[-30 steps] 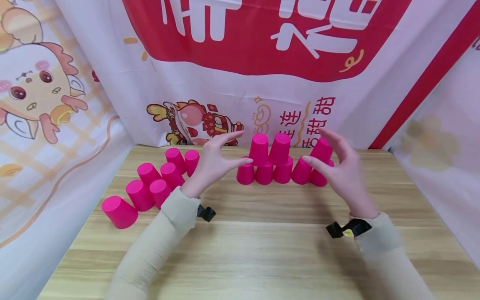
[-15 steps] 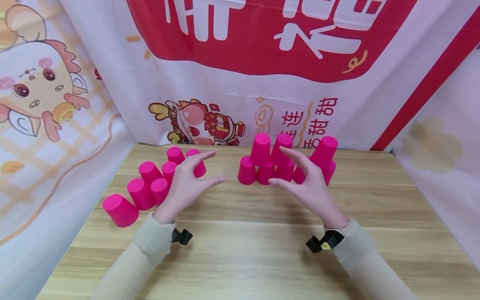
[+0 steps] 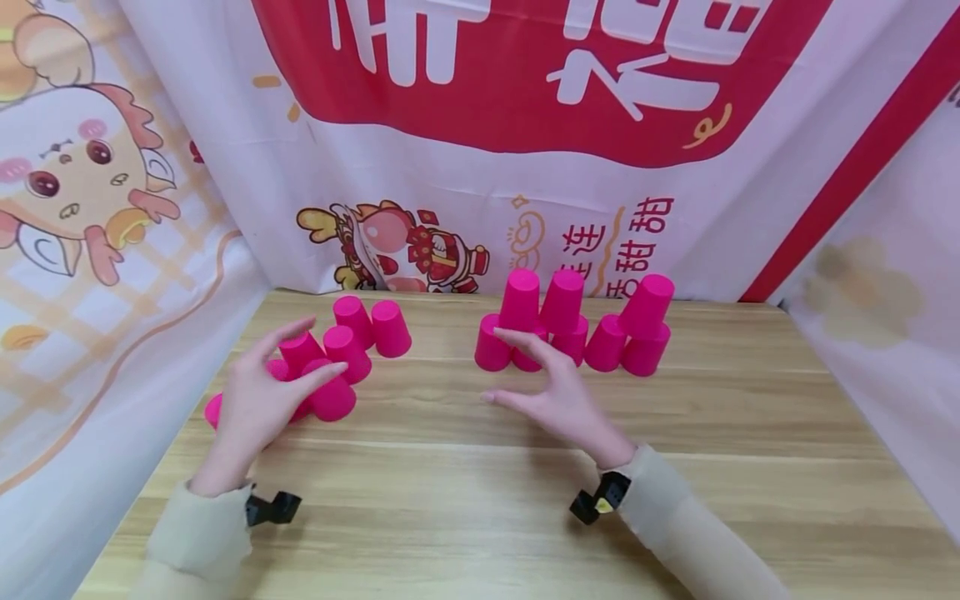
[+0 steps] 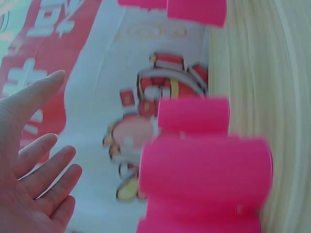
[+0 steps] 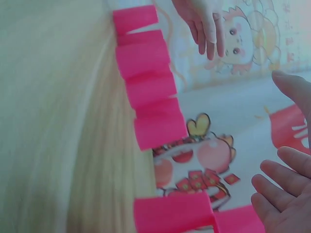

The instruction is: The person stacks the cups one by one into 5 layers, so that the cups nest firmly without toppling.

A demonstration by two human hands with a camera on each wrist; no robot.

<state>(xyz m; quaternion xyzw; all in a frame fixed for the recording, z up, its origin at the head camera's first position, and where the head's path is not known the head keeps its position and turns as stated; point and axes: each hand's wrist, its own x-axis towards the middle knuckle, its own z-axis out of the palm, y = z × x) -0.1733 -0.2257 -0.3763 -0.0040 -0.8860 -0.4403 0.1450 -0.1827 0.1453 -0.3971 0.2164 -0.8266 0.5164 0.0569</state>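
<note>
At left, the left hand (image 3: 255, 402), thumb and fingers parted, holds nothing beside bright-pink, upturned tapered cups (image 3: 347, 356); mid-frame, the right hand (image 3: 567, 402), equally spread and unladen, hovers before matching two-tier cups (image 3: 564, 302).

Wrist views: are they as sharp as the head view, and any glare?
No: head view, pink cups fairly crisp, pale sheen on the tabletop; left wrist view, nearest cup soft-edged; right wrist view, tabletop grain smeared, with a pale streak.
</note>
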